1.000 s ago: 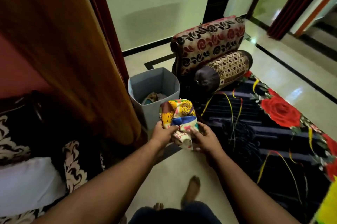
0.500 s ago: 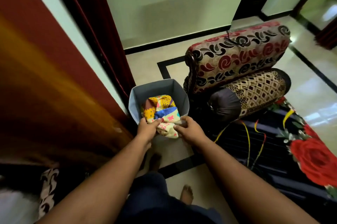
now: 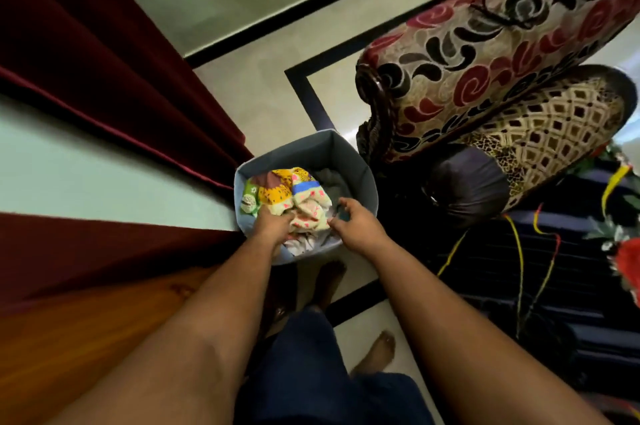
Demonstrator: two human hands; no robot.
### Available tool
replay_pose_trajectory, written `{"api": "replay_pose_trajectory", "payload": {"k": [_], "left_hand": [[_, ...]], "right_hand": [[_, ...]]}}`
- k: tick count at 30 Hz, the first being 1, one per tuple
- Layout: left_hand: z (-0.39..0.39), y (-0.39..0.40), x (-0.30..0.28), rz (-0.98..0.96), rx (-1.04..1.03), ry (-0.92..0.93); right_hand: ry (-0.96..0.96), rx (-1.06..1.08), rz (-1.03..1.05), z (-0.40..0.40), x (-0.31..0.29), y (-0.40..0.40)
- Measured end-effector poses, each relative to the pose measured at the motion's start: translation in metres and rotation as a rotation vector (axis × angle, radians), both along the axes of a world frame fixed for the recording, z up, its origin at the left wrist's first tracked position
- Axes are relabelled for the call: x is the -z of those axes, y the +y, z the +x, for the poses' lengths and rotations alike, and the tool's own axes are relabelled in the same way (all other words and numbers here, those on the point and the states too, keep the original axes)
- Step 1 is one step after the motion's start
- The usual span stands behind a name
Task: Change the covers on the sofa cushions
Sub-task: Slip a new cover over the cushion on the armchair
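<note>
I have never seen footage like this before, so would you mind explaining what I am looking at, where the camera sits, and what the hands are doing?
There is no machine here. A camera worn on a person's head looks down along both bare arms. On the floor stands a grey fabric bin, beside a patterned sofa arm with a bolster cushion under it. A crumpled colourful cover lies in the bin on other cloth. The left hand presses on the cover with its fingers curled. The right hand hovers over the bin's edge, fingers loose and holding nothing. The person's bare feet show below.
</note>
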State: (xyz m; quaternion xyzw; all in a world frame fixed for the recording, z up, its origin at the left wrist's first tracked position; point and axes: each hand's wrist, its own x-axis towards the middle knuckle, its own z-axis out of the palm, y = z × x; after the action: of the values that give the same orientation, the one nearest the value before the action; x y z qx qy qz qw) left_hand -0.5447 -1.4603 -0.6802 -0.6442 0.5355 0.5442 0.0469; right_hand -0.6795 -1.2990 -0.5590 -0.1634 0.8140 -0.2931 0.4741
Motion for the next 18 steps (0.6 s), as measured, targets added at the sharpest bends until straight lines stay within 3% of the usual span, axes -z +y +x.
{"api": "replay_pose_trajectory", "payload": {"k": [4,7,12,18], "left_hand": [[-0.039,0.011,-0.023,0.035,0.154,-0.012],[-0.081,0.053,-0.064,0.086,0.396,0.140],[-0.139,0.168,-0.152,0.113,0.770,0.307],[-0.149,0.375,-0.210,0.053,1.279,0.394]], "right_hand": [[-0.025,0.156,-0.059,-0.020,-0.007,0.018],[-0.057,0.412,-0.122,-0.036,-0.025,0.067],[0.037,0.823,-0.172,-0.046,-0.072,0.207],[0.202,1.232,-0.190,0.032,-0.121,0.432]]}}
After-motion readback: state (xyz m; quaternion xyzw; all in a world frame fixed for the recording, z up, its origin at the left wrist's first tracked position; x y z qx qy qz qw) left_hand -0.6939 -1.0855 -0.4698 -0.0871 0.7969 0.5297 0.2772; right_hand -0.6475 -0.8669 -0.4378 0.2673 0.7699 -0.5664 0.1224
